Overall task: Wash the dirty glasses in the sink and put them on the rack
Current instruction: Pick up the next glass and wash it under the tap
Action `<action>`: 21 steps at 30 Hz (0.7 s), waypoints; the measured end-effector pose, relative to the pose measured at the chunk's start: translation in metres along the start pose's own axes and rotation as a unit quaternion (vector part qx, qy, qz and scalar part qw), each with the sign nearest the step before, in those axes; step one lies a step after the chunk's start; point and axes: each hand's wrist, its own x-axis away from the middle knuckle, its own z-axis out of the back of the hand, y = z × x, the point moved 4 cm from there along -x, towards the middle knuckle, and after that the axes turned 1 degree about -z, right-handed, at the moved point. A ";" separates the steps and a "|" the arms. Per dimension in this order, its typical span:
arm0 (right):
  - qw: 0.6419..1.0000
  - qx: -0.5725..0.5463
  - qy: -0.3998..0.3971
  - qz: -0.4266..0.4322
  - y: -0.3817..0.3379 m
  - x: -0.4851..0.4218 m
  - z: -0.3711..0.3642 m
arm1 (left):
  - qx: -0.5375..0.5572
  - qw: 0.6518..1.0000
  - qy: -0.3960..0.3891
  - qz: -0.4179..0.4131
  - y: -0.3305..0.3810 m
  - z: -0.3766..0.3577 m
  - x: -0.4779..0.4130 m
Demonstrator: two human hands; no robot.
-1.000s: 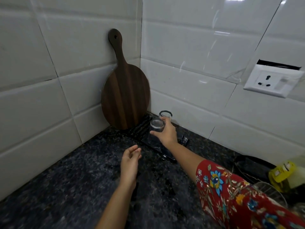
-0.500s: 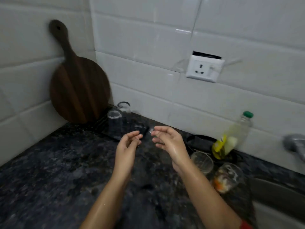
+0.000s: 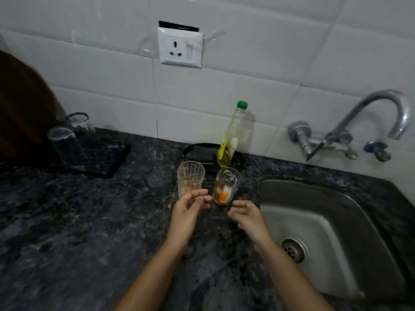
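Head view showed both hands empty, fingers loosely curled: left hand (image 3: pixel 190 207) and right hand (image 3: pixel 246 215) flanked the upright stained glass (image 3: pixel 224 187) standing just beyond them, sink (image 3: pixel 336 221) rightward

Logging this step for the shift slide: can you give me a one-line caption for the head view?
Both empty hands, left and right, reach toward two dirty glasses beside the sink.

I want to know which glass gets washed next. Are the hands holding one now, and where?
Nothing is held. The left hand and right hand are open, just short of the two dirty glasses on the counter.
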 end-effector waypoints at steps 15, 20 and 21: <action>0.990 0.024 0.016 0.136 -0.012 -0.071 -0.014 | -0.034 0.999 0.017 0.018 -0.017 -0.029 0.009; 0.985 -0.047 0.000 0.164 -0.017 -0.048 0.037 | -0.059 0.997 0.049 -0.018 -0.015 -0.060 0.012; 0.984 -0.056 -0.002 0.169 -0.016 -0.044 0.055 | -0.065 0.996 0.055 -0.023 -0.017 -0.070 0.014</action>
